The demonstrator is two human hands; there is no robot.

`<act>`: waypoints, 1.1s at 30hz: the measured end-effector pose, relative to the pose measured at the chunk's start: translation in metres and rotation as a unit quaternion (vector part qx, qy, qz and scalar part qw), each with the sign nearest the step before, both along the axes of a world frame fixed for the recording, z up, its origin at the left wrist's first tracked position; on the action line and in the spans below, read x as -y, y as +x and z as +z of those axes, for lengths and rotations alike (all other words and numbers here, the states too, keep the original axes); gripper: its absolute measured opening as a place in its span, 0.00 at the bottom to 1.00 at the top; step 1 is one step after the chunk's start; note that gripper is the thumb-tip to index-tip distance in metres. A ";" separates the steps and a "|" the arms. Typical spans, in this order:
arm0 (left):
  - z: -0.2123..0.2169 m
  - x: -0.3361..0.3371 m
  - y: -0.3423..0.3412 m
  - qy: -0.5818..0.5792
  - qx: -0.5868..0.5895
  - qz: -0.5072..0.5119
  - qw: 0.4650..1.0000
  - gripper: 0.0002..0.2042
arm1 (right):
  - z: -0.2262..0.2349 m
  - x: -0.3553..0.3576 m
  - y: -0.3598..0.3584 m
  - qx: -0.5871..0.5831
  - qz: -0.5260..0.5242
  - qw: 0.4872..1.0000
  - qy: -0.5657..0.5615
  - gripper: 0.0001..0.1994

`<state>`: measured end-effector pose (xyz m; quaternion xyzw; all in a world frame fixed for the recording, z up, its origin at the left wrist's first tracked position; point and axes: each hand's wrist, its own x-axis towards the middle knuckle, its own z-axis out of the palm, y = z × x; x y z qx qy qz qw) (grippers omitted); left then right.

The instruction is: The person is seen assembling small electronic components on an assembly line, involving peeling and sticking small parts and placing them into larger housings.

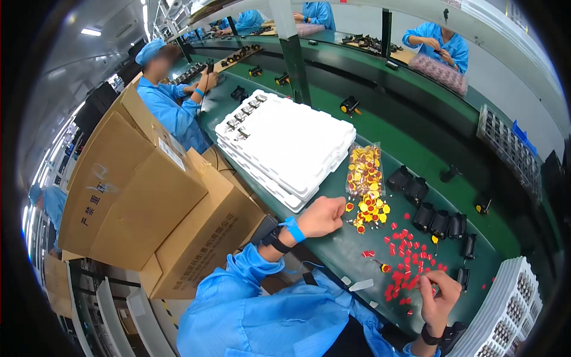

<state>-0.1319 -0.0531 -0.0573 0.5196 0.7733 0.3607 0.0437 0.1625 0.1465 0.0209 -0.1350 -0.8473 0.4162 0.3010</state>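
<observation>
My left hand (322, 216), with a blue band at its wrist, is closed beside a loose pile of yellow parts with red centres (372, 209). What its curled fingers hold, if anything, is hidden. My right hand (440, 296) hovers at the near side of many scattered small red pieces (407, 262), thumb and forefinger bent toward each other; anything pinched there is too small to name. A clear bag (364, 163) full of the same yellow parts lies just beyond the pile. One yellow-and-red part (384, 268) rests apart, among the red pieces.
Several black housings (440, 224) line the right. White foam trays (291, 143) are stacked at left, and more trays holding metal parts (511, 309) stand at lower right. Open cardboard boxes (134, 184) flank my left side. Black units (350, 106) sit on the green conveyor. Co-workers sit beyond.
</observation>
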 end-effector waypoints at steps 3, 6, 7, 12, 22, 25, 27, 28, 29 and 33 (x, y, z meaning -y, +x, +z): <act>0.032 -0.001 0.003 0.020 0.298 0.010 0.954 0.07 | 0.007 0.006 -0.008 -0.011 0.020 1.000 -0.018 0.02; 0.040 -0.014 0.001 0.074 0.252 0.083 0.961 0.05 | 0.006 0.008 -0.007 0.000 0.029 0.998 -0.048 0.01; 0.041 -0.019 0.002 0.067 0.261 0.079 0.960 0.05 | 0.004 0.008 -0.008 0.000 0.031 0.999 -0.044 0.01; 0.051 -0.041 0.007 0.080 0.089 0.084 0.989 0.05 | -0.002 0.012 -0.015 0.000 0.058 0.997 -0.046 0.01; 0.061 -0.037 -0.003 0.097 0.463 0.013 0.881 0.10 | -0.027 0.013 -0.027 -0.012 0.079 0.991 -0.109 0.02; 0.062 -0.036 0.011 0.089 0.468 0.004 0.879 0.10 | -0.032 0.020 -0.064 0.001 0.041 0.975 -0.216 0.05; 0.061 -0.034 0.021 0.091 0.469 -0.005 0.878 0.10 | -0.025 0.030 -0.099 -0.008 0.036 0.923 -0.383 0.09; 0.060 -0.036 0.028 0.105 0.463 -0.030 0.879 0.09 | -0.025 0.027 -0.109 -0.008 0.032 0.924 -0.382 0.09; 0.060 -0.037 0.035 0.119 0.458 -0.055 0.879 0.08 | -0.026 0.024 -0.119 0.023 0.079 0.878 -0.471 0.09; 0.057 -0.034 0.045 0.109 0.411 -0.079 0.902 0.08 | -0.040 0.027 -0.127 0.020 0.154 0.814 -0.559 0.09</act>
